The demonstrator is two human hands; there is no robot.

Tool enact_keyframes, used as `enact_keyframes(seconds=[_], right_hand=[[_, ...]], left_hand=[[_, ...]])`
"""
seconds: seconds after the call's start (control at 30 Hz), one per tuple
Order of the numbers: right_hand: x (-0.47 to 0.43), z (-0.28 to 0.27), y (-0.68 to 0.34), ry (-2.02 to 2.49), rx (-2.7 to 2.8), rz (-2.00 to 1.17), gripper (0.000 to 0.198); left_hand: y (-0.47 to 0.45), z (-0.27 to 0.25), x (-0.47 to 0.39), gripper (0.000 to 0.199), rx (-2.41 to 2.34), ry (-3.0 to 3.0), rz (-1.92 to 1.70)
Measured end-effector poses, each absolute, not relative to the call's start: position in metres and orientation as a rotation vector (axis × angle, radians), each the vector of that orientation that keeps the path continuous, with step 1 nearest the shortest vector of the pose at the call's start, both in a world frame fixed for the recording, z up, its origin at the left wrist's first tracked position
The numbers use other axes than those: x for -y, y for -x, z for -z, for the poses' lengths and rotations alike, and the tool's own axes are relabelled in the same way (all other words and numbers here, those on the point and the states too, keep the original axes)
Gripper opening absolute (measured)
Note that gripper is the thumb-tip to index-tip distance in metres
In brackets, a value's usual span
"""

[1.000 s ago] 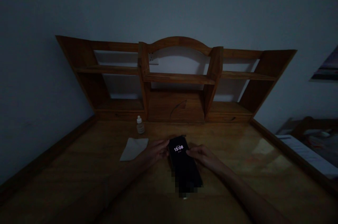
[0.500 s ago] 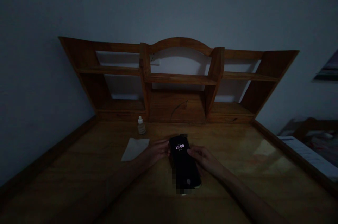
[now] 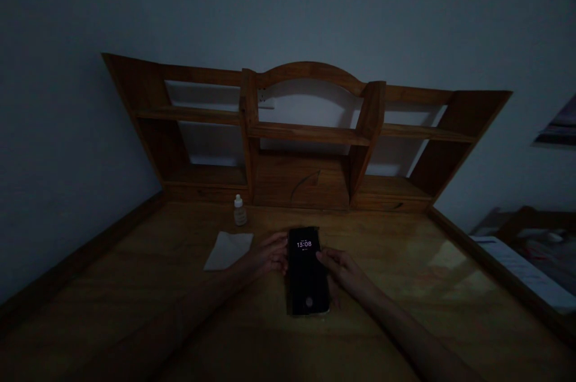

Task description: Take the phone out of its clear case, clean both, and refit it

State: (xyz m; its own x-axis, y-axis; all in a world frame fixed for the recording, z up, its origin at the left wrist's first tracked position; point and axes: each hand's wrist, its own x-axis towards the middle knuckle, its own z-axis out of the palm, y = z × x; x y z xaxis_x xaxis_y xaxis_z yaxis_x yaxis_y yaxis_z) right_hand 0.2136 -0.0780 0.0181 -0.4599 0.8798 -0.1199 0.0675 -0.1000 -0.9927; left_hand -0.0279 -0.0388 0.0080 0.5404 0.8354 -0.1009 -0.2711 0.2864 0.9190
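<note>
A black smartphone (image 3: 308, 277) is held over the desk in front of me, its screen facing up and showing 13:08 with a fingerprint mark near the bottom. My right hand (image 3: 344, 268) grips its right edge, thumb over the screen's side and the other fingers partly hidden beneath. On the opposite edge, near the top, the curled fingers of my left hand (image 3: 270, 255) hold the phone. A white tissue or cloth (image 3: 228, 250) lies flat just left of my left hand. Behind it stands a small clear bottle (image 3: 240, 214) with a white cap.
A wooden shelf unit (image 3: 306, 133) rises at the back of the wooden desk (image 3: 180, 334). Raised edges run along both sides of the desktop. Beyond the right edge lie white papers (image 3: 526, 271). A wall socket (image 3: 265, 98) shows through the shelf. The room is dim.
The phone has turned from a slant to nearly straight, its lower end swinging left. Both hands stay at its sides, and the view has shifted slightly.
</note>
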Motion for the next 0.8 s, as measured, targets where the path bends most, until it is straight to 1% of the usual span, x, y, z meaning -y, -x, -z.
enact_keyframes(seconds=[0.1,0.23,0.47,0.6,0.8], right_hand=[[0.079,-0.020,-0.213,0.999,1.492,-1.671,0.044],[0.081,-0.022,-0.211,0.954,1.475,-1.732,0.046],[0.087,-0.031,-0.207,0.916,1.550,-1.779,0.051],[0.084,-0.033,-0.207,0.985,1.578,-1.703,0.043],[0.081,-0.030,-0.204,1.131,1.573,-1.560,0.042]], left_hand=[[0.028,-0.009,0.040,0.057,-0.661,-1.067,-0.828],[0.027,-0.008,0.037,0.042,-0.724,-1.045,-0.806],[0.023,-0.012,0.037,0.059,-0.926,-1.011,-0.751],[0.021,-0.015,0.038,0.063,-0.949,-0.989,-0.776],[0.020,-0.013,0.037,0.065,-0.923,-0.944,-0.786]])
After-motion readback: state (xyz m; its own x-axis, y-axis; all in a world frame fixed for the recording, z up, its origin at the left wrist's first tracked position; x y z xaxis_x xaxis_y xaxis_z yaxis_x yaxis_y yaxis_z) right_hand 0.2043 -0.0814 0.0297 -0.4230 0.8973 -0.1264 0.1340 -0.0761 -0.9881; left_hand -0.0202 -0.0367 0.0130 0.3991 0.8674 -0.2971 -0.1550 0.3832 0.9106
